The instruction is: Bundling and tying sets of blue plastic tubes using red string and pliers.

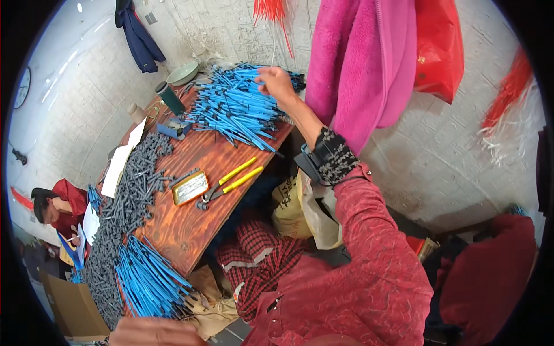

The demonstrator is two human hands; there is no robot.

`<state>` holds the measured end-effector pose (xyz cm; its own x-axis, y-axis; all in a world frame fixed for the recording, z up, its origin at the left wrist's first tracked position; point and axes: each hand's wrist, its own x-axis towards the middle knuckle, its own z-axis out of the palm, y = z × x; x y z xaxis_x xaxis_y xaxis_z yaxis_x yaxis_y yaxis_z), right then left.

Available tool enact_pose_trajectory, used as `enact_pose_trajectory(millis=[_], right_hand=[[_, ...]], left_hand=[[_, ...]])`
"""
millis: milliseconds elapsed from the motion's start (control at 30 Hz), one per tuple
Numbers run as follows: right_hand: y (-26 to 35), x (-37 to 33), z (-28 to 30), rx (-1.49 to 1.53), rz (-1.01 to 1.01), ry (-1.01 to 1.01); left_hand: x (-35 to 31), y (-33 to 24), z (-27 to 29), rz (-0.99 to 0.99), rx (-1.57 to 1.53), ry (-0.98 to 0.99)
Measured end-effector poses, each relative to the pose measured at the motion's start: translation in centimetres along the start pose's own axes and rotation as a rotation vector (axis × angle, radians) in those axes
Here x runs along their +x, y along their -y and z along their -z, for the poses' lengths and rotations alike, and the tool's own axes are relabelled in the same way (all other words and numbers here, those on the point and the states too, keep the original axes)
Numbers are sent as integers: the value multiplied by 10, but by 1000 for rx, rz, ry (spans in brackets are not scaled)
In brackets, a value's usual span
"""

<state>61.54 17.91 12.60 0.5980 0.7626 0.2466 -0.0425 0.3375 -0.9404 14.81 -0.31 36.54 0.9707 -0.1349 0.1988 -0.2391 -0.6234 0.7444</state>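
Observation:
My right hand (276,83) is stretched over the large pile of thin blue sticks with black ends (236,101) at the far end of the wooden table (193,239). Its fingers are loosely bent and a little apart, and I see nothing held in them. A black patterned cuff covers that forearm. My left hand (156,333) is at the lower edge, in front of a bundle of blue sticks (147,277). Only its back shows, blurred; its fingertips are hidden. Dark grey plastic pieces (124,202) lie in a long heap along the table's left side.
A shallow tin (190,188) and yellow-handled pliers (234,179) lie mid-table. A green bottle (169,98) and a bowl (183,73) stand at the back. Another person (63,207) sits at the left. A pink cloth (358,63) hangs beside my right arm; below is a sack (291,207).

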Motion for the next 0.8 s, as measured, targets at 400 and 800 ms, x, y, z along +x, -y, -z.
enact_pose_trajectory(millis=[400, 800], right_hand=[[11, 140, 39, 202, 317, -575], [24, 158, 39, 176, 429, -451]], left_hand=[[61, 11, -19, 284, -199, -863], [62, 21, 0, 557, 54, -970]])
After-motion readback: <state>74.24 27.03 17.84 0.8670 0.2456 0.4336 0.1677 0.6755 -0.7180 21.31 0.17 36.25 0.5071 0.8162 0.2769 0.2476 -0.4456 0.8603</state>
